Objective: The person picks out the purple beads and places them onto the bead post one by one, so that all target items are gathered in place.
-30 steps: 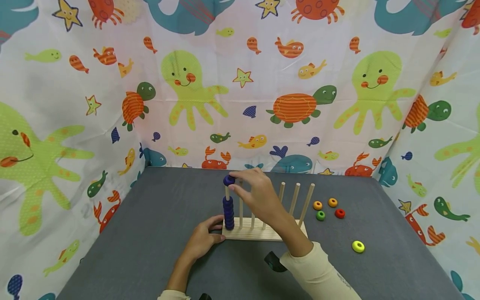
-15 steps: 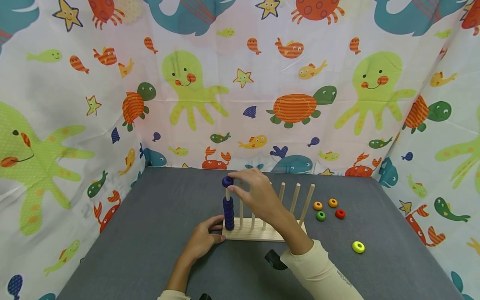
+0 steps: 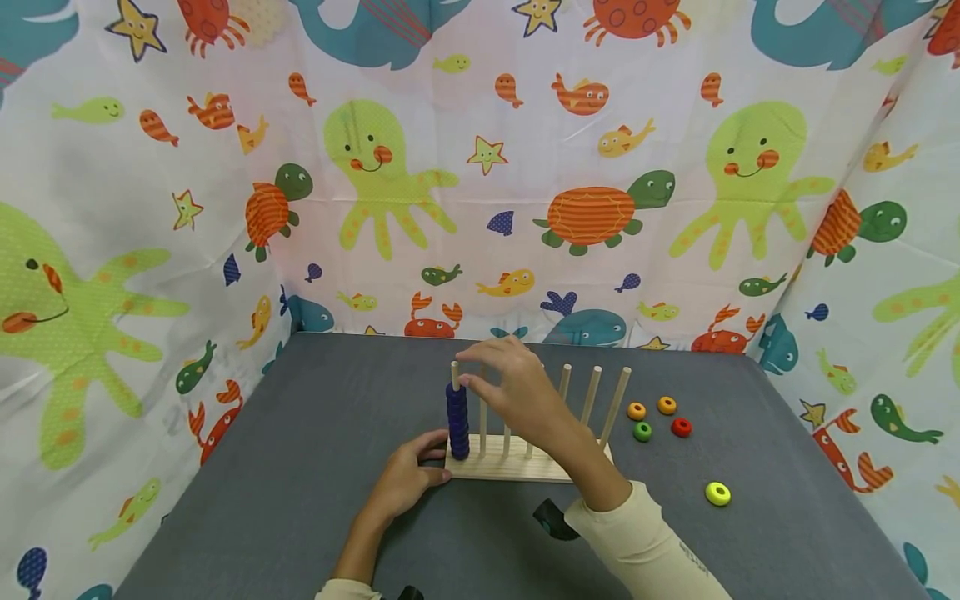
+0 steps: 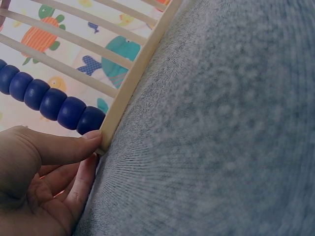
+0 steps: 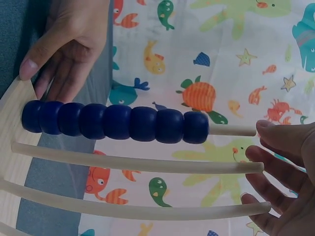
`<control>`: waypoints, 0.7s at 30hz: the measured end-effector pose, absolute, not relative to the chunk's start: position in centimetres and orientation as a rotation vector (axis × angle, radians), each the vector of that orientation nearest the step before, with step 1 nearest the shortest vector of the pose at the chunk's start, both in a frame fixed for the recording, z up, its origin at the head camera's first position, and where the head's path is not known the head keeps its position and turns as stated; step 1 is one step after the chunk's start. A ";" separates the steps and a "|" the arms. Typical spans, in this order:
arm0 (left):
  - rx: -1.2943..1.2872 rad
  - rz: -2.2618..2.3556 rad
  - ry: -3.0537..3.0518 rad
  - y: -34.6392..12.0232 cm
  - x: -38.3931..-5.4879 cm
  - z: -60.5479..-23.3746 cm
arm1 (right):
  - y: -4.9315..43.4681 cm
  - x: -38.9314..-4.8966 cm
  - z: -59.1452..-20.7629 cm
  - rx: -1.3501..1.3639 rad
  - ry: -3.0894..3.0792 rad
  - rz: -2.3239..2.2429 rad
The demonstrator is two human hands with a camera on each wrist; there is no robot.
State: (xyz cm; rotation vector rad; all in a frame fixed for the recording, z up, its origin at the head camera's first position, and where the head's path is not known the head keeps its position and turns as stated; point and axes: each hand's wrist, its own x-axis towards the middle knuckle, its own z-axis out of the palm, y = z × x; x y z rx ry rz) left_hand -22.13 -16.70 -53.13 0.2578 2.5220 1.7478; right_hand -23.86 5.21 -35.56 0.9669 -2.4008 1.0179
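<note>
A wooden peg stand sits on the table with a row of upright pegs. Its leftmost peg carries a column of dark blue beads, and the bare tip sticks out above them. My left hand grips the left end of the base, thumb on the near side and fingers behind, as the left wrist view shows of that hand. Beside the peg tip is my right hand, thumb and fingers parted with no bead between them. The other pegs hold no beads; some are partly behind the right hand.
Right of the stand lie loose beads: two orange, one green and one red. A yellow bead lies nearer. A patterned curtain rises behind the grey table.
The top blue bead, held at the peg's tip before, has left the right fingers and dropped down onto the column. The left hand and the stand have stayed put.
</note>
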 end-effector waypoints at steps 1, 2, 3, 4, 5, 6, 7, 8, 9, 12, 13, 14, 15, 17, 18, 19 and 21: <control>0.261 1.747 2.522 -16.7 -22.1 -53.1 | 5.3 -23.8 -35.6 0.972 -2.387 1.009; 0.263 1.747 2.521 -16.6 -22.2 -53.2 | 5.4 -23.8 -35.6 0.973 -2.373 0.997; 0.265 1.751 2.517 -16.6 -22.2 -53.2 | 5.6 -23.7 -35.5 0.974 -2.355 0.985; 0.264 1.752 2.516 -16.5 -22.2 -53.2 | 5.8 -23.6 -35.4 0.974 -2.334 0.979; 0.261 1.753 2.514 -16.5 -22.2 -53.2 | 6.1 -23.5 -35.3 0.969 -2.317 0.974; 0.259 1.753 2.512 -16.4 -22.2 -53.2 | 6.5 -23.4 -35.2 0.956 -2.304 0.971; 0.254 1.754 2.511 -16.4 -22.3 -53.2 | 6.9 -23.2 -35.1 0.944 -2.292 0.968; 0.251 1.753 2.511 -16.3 -22.3 -53.2 | 7.4 -23.0 -34.9 0.929 -2.283 0.971; 0.252 1.751 2.512 -16.3 -22.3 -53.2 | 8.0 -22.8 -34.8 0.911 -2.276 0.973; 0.244 1.767 2.528 -16.3 -22.2 -53.0 | 10.1 -22.3 -34.7 0.858 -2.250 0.970; 0.238 1.769 2.550 -16.4 -22.1 -52.9 | 10.9 -22.2 -34.8 0.841 -2.238 0.956; 0.233 1.775 2.578 -16.5 -22.1 -52.7 | 11.9 -22.1 -34.9 0.825 -2.222 0.941; 0.221 1.783 2.605 -16.7 -22.0 -52.5 | 12.9 -22.0 -35.0 0.804 -2.208 0.920; 0.197 1.793 2.683 -17.1 -22.0 -51.9 | 15.1 -22.0 -35.4 0.765 -2.167 0.886; 0.182 1.796 2.723 -17.3 -21.9 -51.6 | 16.3 -22.1 -35.5 0.733 -2.152 0.862; 0.170 1.791 2.768 -17.6 -22.0 -51.3 | 17.4 -22.3 -35.7 0.705 -2.138 0.845; 0.171 1.750 2.870 -18.3 -22.3 -50.6 | 19.9 -22.7 -36.0 0.638 -2.130 0.814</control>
